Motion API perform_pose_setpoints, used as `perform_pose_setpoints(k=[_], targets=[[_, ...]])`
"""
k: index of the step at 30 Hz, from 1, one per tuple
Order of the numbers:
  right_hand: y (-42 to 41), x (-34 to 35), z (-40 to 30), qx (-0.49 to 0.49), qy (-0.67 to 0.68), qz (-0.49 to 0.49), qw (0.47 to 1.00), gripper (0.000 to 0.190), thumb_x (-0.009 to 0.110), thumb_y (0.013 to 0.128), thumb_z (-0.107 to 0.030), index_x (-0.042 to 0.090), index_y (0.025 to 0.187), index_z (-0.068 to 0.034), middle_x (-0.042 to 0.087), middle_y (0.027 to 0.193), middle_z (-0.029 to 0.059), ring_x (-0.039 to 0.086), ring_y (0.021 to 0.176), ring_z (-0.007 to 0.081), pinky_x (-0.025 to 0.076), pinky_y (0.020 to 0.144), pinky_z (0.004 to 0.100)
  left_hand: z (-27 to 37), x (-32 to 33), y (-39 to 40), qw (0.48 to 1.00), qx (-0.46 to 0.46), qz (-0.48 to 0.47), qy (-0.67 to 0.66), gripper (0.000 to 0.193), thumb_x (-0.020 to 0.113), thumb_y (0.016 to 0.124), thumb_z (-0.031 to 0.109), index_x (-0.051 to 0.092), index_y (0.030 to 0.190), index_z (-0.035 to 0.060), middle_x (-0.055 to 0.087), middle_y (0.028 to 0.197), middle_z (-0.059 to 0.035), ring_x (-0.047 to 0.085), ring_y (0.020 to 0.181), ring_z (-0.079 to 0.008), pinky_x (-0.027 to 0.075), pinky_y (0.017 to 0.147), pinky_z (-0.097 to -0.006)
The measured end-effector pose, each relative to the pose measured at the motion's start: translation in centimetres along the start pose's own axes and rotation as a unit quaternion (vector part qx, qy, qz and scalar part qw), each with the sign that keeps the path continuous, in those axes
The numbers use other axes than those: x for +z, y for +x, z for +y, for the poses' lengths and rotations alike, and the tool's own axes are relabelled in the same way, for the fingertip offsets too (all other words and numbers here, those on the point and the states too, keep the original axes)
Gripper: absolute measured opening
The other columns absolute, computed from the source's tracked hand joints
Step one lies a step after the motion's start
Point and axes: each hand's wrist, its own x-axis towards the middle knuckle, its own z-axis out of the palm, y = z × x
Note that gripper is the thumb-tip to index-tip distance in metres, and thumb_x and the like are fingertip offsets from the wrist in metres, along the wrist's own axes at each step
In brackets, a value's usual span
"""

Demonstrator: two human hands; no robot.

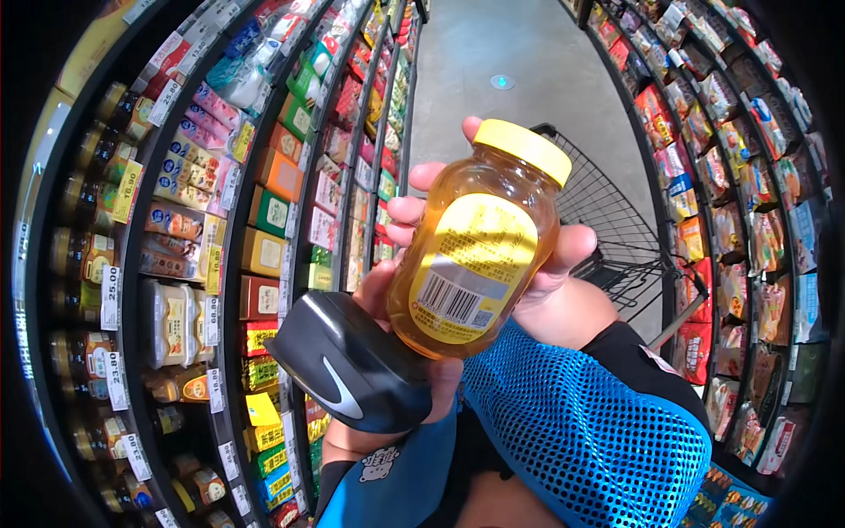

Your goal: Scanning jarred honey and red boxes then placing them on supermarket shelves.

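Note:
My right hand point(561, 267) grips a jar of amber, honey-like liquid point(475, 244), fingers on its left side and thumb on its right. The jar has a yellow lid and a yellow label bearing print and a barcode. It tilts, lid towards the upper right. My left hand point(443, 389) is beside the jar's base, around a black object with a white Nike swoosh point(353, 363); part of the hand is hidden behind it. Below my right wrist lies a blue mesh fabric point(587, 422).
A black wire shopping cart point(614, 218) stands beyond my right hand in the aisle point(482, 39). On the left, shelves hold jars point(92, 257), boxes point(269, 211) and packs behind price tags. Shelves on the right carry bagged packets point(726, 231).

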Motion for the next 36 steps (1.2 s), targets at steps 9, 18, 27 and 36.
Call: perform_pose_setpoints(k=[9, 18, 27, 36], targets=[[0.0, 1.5, -0.6, 0.073, 0.011, -0.031, 0.997, 0.115, 0.062, 0.070, -0.077, 0.010, 0.152, -0.015, 0.042, 0.138, 0.0215, 0.053, 0.121, 0.0354, 0.045, 0.101, 0.0502, 1.9, 2.0, 0.1, 0.991, -0.031, 0.110, 0.066, 0.083, 0.085, 0.066, 0.040, 0.044, 0.127, -0.0002, 0.061, 0.114, -0.0083, 0.061, 0.105, -0.0184, 0.049, 0.090, -0.0308], [-0.7, 1.7, -0.6, 0.009, 0.040, -0.035, 0.999, 0.088, 0.063, 0.081, -0.059, 0.035, 0.139, 0.001, 0.050, 0.133, 0.0196, 0.055, 0.118, 0.0331, 0.048, 0.096, 0.0501, 0.3, 2.1, -0.6, 0.988, 0.064, 0.104, 0.098, 0.079, 0.083, 0.068, 0.044, 0.047, 0.124, 0.0010, 0.060, 0.114, -0.0102, 0.061, 0.105, -0.0194, 0.050, 0.088, -0.0317], [-1.0, 1.4, -0.4, 0.029, 0.074, -0.054, 0.995, 0.090, 0.066, 0.079, -0.058, 0.032, 0.143, -0.005, 0.046, 0.136, 0.0181, 0.052, 0.123, 0.0323, 0.047, 0.099, 0.0498, -0.8, 2.2, -1.7, 0.987, 0.083, 0.113, 0.075, 0.081, 0.086, 0.066, 0.041, 0.032, 0.122, 0.0168, 0.040, 0.130, -0.0022, 0.042, 0.122, -0.0166, 0.034, 0.105, -0.0359], [-1.2, 1.3, -0.8, 0.030, 0.067, -0.042, 0.996, 0.092, 0.066, 0.078, -0.059, 0.032, 0.142, -0.004, 0.049, 0.134, 0.0180, 0.053, 0.122, 0.0325, 0.046, 0.100, 0.0489, 0.1, 2.2, -1.8, 0.993, 0.012, 0.093, 0.069, 0.077, 0.087, 0.066, 0.037, 0.033, 0.118, 0.0187, 0.040, 0.129, -0.0015, 0.042, 0.122, -0.0167, 0.035, 0.104, -0.0359]])
